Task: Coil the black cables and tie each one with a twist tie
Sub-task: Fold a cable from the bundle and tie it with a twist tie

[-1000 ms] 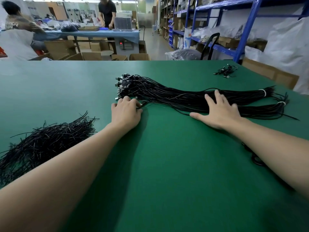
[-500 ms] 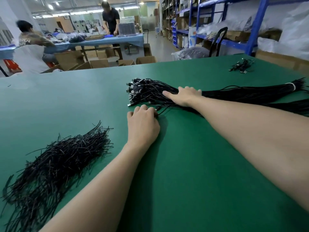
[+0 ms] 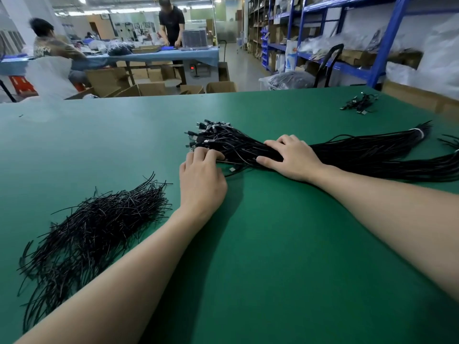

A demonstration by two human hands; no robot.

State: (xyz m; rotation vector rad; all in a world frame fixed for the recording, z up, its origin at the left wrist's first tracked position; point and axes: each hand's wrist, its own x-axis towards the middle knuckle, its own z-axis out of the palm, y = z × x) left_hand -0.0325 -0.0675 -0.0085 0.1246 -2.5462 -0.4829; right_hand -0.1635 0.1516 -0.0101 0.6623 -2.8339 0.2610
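A long bundle of black cables (image 3: 360,155) lies across the green table (image 3: 248,269), its connector ends (image 3: 206,135) fanned out to the left and a white tie (image 3: 419,132) round its far right end. My left hand (image 3: 201,180) sits at the connector ends with its fingers curled down onto a cable there. My right hand (image 3: 290,157) lies on the bundle, fingers arched over the top and thumb along the near side, with cables between them. A heap of black twist ties (image 3: 89,227) lies at the left of the table.
A few loose cables (image 3: 359,105) lie near the table's far right corner. Beyond the far edge stand cardboard boxes (image 3: 151,88), a blue table (image 3: 149,55) with two people at it, and blue shelving (image 3: 347,63) on the right.
My right hand has moved from the middle of the bundle leftward to just behind the connector ends, and its fingers now arch over the cables. My left hand stays at the connector ends.
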